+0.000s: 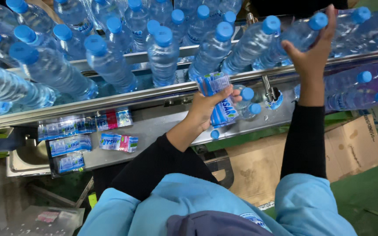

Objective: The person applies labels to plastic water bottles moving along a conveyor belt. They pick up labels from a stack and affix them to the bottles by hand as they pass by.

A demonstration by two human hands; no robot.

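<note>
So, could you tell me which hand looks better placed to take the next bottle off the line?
Probably the right hand: it already reaches over the rail and touches a blue-capped bottle on the conveyor. The left hand is occupied, holding a stack of label sleeves.

Clear plastic water bottles with blue caps (110,61) crowded the conveyor between its steel guide rails (123,98), leaving hardly a gap between them. The flat steel ledge (158,126) below lay open for passage, apart from loose blue-and-white label sleeves (73,144) at its left end.
</note>
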